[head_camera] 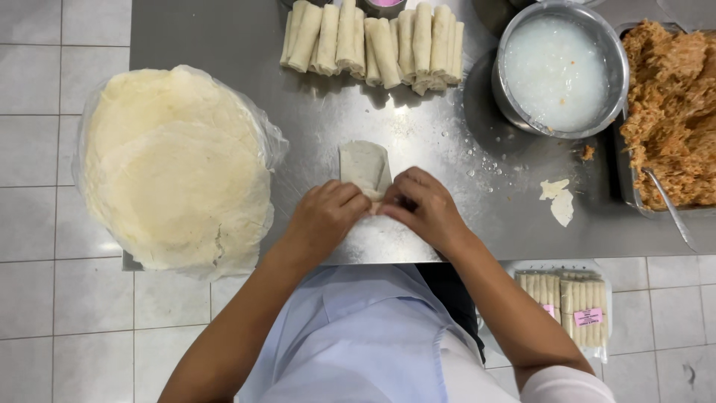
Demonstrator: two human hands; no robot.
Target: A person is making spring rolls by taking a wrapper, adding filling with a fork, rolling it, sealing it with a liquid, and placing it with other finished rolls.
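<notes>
Spring-roll wrapper (365,166) under curled fingers of left hand (326,217) and right hand (424,207).

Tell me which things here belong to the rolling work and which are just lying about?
In use:
- left hand and right hand, both on the pale half-rolled wrapper
- stack of round pale wrappers
- tray of shredded orange filling
- steel bowl of white paste
- row of finished rolls

Lying about:
- torn wrapper scraps
- packed rolls below the table
</notes>
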